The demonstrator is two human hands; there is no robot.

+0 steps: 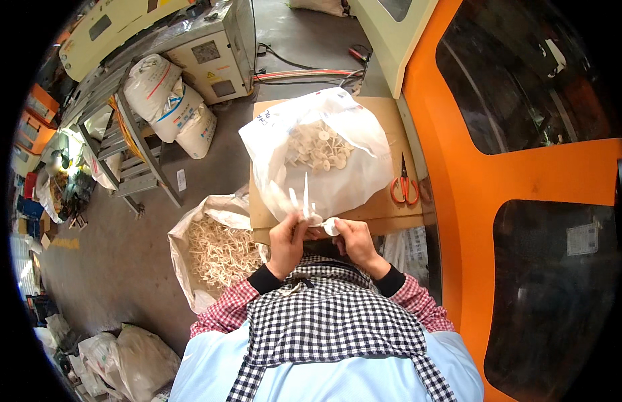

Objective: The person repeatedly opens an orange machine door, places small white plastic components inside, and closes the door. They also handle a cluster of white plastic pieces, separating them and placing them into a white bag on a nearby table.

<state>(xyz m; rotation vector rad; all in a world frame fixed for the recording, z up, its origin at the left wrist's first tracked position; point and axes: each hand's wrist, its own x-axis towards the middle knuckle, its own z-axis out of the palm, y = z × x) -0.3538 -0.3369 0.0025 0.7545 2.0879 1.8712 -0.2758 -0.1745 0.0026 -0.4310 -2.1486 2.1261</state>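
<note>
The left hand [287, 242] is closed around the lower end of a pale, off-white moulded plastic sprue [306, 198], a thin branched stalk whose long axis runs toward 12 o'clock from the fist, with a short side arm leaning toward 11. The right hand [354, 241] sits just beside it at 3 o'clock, thumb and forefinger pinched on a small white plastic disc [331, 226] at the stalk's base; whether that disc is joined to the stalk I cannot tell. Both hands are equally near the piece. Beyond, at 12 o'clock, an open clear plastic bag of round cream-coloured parts [321, 151] rests on a brown cardboard-topped bench [384, 208], with orange-handled scissors [404, 186] at 2 o'clock. At 9 o'clock, lower down, a white woven sack of bare sprues [220, 251] stands on the floor.
</note>
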